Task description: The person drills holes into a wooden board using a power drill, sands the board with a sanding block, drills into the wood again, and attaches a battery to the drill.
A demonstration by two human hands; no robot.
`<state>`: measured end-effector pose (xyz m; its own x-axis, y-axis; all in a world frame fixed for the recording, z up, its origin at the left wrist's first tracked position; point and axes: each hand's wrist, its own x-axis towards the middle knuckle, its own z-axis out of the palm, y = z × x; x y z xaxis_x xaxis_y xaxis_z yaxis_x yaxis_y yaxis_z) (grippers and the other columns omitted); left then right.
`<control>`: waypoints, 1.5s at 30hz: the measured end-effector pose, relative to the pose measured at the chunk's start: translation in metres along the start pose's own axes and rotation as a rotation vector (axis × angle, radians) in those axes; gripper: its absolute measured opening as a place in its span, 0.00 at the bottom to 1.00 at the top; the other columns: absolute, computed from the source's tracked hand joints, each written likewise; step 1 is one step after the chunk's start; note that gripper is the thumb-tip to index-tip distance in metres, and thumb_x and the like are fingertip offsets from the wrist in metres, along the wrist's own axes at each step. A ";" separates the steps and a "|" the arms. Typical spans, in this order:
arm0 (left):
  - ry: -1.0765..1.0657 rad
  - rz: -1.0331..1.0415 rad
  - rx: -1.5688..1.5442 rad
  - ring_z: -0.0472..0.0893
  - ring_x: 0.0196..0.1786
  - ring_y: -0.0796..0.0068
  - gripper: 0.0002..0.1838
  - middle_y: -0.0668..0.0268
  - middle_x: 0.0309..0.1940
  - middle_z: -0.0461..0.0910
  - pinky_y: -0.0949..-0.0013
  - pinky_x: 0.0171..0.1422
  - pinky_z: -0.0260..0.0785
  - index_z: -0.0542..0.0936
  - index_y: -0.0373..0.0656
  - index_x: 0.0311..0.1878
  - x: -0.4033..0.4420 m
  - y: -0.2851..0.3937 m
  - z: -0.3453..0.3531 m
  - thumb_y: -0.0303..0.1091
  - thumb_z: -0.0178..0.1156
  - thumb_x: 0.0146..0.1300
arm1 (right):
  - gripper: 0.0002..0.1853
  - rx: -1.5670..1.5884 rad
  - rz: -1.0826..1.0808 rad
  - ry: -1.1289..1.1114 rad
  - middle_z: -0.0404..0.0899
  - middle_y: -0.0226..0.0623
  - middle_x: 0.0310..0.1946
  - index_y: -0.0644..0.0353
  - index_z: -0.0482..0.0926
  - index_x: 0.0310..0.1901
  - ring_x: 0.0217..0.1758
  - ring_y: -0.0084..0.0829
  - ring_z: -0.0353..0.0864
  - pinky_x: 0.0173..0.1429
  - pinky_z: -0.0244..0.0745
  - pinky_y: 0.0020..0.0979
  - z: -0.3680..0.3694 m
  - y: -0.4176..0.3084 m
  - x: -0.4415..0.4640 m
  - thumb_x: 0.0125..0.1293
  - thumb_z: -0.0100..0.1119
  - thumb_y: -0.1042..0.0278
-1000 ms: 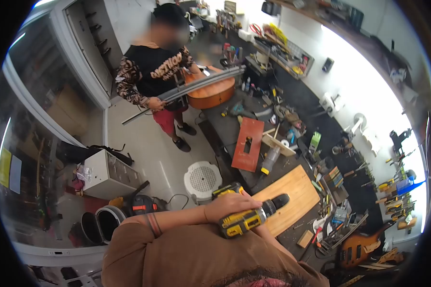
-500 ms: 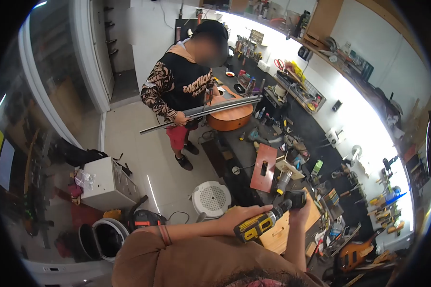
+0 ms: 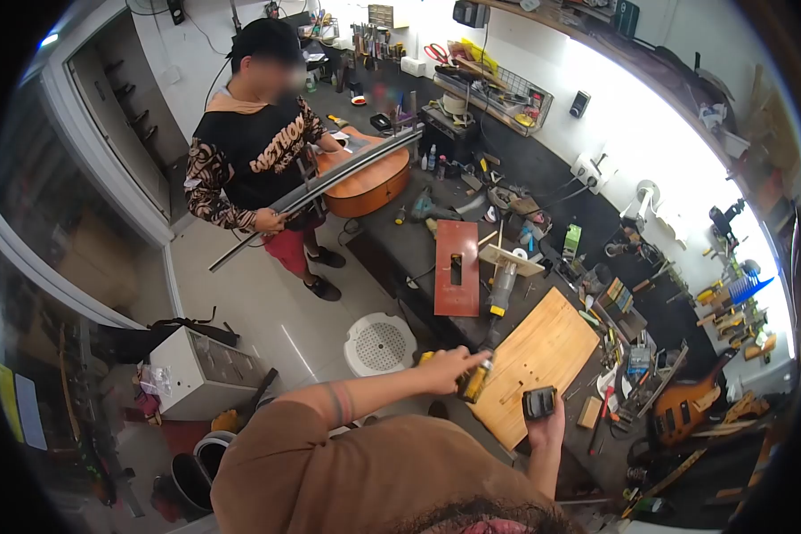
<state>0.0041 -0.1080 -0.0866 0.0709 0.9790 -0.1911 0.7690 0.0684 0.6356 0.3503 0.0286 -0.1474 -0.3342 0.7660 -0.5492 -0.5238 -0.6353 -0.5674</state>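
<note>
Yellow and black, the drill (image 3: pixel 477 383) is clamped in the left hand (image 3: pixel 445 371) near the wooden board's (image 3: pixel 547 343) edge, wrapped presumably to carry its weight. The right hand (image 3: pixel 546 432) grips a black block (image 3: pixel 538 404), maybe a battery pack, from below, likely keeping its top free. The board lies flat on the counter (image 3: pixel 414 246), seemingly for support.

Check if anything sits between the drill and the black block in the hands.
Nothing visible. The gap between the drill in the left hand and the black block in the right hand looks open, with the wooden board showing beneath.
</note>
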 end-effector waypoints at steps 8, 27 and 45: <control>-0.110 0.309 0.117 0.80 0.70 0.48 0.56 0.53 0.61 0.79 0.48 0.66 0.70 0.65 0.66 0.92 0.238 0.010 0.100 0.18 0.69 0.60 | 0.20 -0.247 -0.082 0.181 0.91 0.30 0.51 0.52 0.83 0.64 0.44 0.31 0.94 0.43 0.90 0.36 -0.010 -0.064 0.001 0.88 0.61 0.45; 0.120 -0.171 -1.503 0.84 0.70 0.75 0.27 0.65 0.70 0.84 0.63 0.75 0.79 0.78 0.47 0.82 0.036 0.014 -0.022 0.50 0.59 0.89 | 0.42 -1.977 -0.178 -0.665 0.93 0.53 0.38 0.54 0.73 0.86 0.49 0.54 0.95 0.53 0.86 0.49 0.228 -0.049 -0.011 0.82 0.61 0.34; 1.381 -0.692 -1.816 0.89 0.59 0.63 0.19 0.65 0.57 0.88 0.53 0.64 0.85 0.82 0.48 0.68 -0.480 -0.172 0.066 0.41 0.70 0.79 | 0.23 -1.997 -0.049 -1.751 0.86 0.49 0.65 0.54 0.77 0.76 0.69 0.55 0.86 0.70 0.80 0.54 0.370 0.362 -0.156 0.84 0.56 0.63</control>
<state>-0.1202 -0.6025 -0.1533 -0.7298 0.2070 -0.6516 -0.6703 -0.4043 0.6223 -0.0768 -0.2845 -0.0401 -0.8060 -0.4173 -0.4198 -0.0239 0.7315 -0.6814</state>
